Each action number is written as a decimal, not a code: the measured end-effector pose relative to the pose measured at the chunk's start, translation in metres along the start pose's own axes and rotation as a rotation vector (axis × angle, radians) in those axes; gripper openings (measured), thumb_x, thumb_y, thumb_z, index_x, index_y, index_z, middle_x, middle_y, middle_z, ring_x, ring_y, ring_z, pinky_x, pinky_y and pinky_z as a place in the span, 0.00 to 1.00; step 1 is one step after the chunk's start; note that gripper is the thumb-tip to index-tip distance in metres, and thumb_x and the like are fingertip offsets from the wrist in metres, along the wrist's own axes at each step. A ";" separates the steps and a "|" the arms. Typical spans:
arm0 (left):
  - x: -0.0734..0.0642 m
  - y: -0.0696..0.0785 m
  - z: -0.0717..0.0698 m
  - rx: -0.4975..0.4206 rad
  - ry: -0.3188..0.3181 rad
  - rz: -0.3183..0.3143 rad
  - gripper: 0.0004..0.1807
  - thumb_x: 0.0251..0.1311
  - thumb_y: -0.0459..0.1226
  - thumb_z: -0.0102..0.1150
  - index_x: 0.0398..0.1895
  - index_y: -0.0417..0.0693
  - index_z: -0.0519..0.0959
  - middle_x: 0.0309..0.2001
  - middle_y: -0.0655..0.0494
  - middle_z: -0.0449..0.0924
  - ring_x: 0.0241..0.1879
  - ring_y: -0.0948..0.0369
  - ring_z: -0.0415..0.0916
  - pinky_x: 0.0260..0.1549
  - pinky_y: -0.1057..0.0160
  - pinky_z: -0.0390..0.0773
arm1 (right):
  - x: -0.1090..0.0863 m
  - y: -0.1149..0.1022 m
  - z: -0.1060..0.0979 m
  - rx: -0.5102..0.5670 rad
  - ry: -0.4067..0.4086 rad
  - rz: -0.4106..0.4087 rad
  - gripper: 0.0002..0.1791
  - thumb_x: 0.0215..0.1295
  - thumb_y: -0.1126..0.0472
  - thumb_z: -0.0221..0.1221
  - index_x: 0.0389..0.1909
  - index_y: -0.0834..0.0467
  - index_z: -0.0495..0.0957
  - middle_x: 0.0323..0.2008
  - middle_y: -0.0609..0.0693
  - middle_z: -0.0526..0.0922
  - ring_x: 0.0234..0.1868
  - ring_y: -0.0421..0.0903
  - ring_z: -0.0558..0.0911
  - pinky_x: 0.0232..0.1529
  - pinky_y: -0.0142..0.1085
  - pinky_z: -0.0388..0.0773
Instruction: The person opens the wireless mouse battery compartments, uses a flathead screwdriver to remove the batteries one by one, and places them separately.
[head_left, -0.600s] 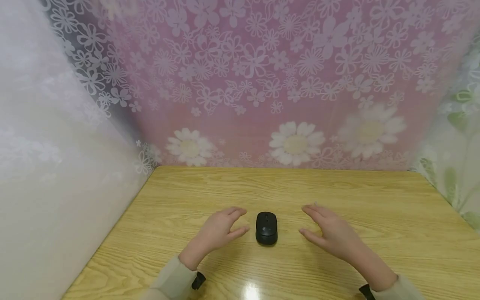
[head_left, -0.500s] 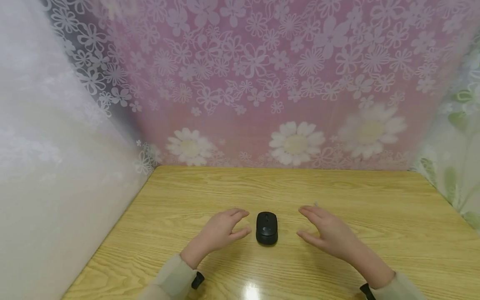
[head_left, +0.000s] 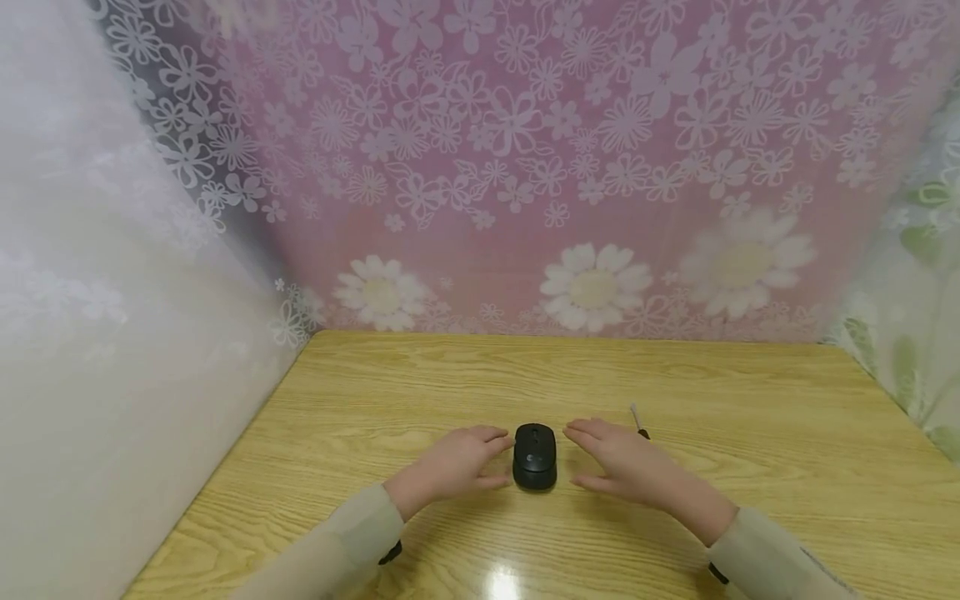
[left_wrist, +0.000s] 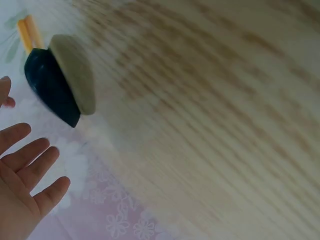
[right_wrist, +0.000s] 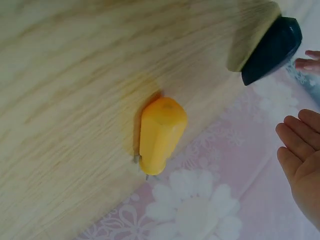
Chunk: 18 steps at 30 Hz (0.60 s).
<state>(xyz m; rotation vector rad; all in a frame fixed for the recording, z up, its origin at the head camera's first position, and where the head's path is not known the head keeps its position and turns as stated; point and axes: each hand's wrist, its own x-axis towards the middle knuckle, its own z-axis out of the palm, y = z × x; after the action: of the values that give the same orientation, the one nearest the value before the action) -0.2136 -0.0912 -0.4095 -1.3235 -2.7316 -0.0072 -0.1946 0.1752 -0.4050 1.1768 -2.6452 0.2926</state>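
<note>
A black computer mouse (head_left: pixel 535 457) lies on the wooden table between the two hands. The left hand (head_left: pixel 461 462) reaches in from the left with relaxed, extended fingers, its fingertips right at the mouse's side. On the opposite side, the right hand (head_left: pixel 626 467) is held a small gap away, fingers extended and thumb apart. Its palm side shows in the right wrist view, holding nothing. Just beyond the right hand lies a screwdriver (head_left: pixel 635 414), its metal shaft visible and its handle hidden by that hand in the head view. The right wrist view shows a yellow handle (right_wrist: pixel 164 132).
The wooden table (head_left: pixel 420 375) meets a pink flowered cloth (head_left: pixel 480 167) along its back edge. A pale cloth wall (head_left: pixel 135 375) borders the left side, and a leaf-patterned cloth (head_left: pixel 911 333) hangs at the right.
Both hands have moved inward toward the mouse, the right one farther. More of the screwdriver's shaft has come into sight behind the right hand. The mouse stays in place.
</note>
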 end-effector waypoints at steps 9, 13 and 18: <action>0.009 -0.002 0.014 0.045 -0.074 -0.013 0.38 0.53 0.57 0.51 0.62 0.42 0.63 0.59 0.49 0.63 0.57 0.57 0.62 0.53 0.60 0.66 | 0.015 0.002 0.012 -0.057 -0.114 -0.022 0.37 0.50 0.47 0.62 0.53 0.70 0.68 0.53 0.63 0.70 0.53 0.57 0.70 0.53 0.46 0.66; 0.012 -0.002 0.016 0.034 -0.122 -0.033 0.41 0.52 0.58 0.52 0.64 0.41 0.58 0.62 0.49 0.58 0.60 0.57 0.57 0.55 0.58 0.63 | 0.018 0.003 0.016 -0.035 -0.154 -0.018 0.40 0.49 0.45 0.62 0.55 0.71 0.66 0.54 0.64 0.68 0.54 0.57 0.68 0.54 0.47 0.65; 0.016 -0.001 0.017 0.041 -0.159 -0.041 0.42 0.52 0.57 0.52 0.64 0.41 0.58 0.62 0.49 0.58 0.60 0.57 0.56 0.55 0.58 0.63 | 0.021 0.003 0.021 -0.037 -0.169 -0.029 0.41 0.48 0.43 0.62 0.54 0.70 0.66 0.54 0.64 0.68 0.54 0.57 0.68 0.55 0.46 0.65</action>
<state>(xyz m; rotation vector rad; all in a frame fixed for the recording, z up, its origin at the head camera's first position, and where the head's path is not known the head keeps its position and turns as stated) -0.2257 -0.0780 -0.4249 -1.3103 -2.8724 0.1568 -0.2130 0.1570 -0.4195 1.2796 -2.7601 0.1445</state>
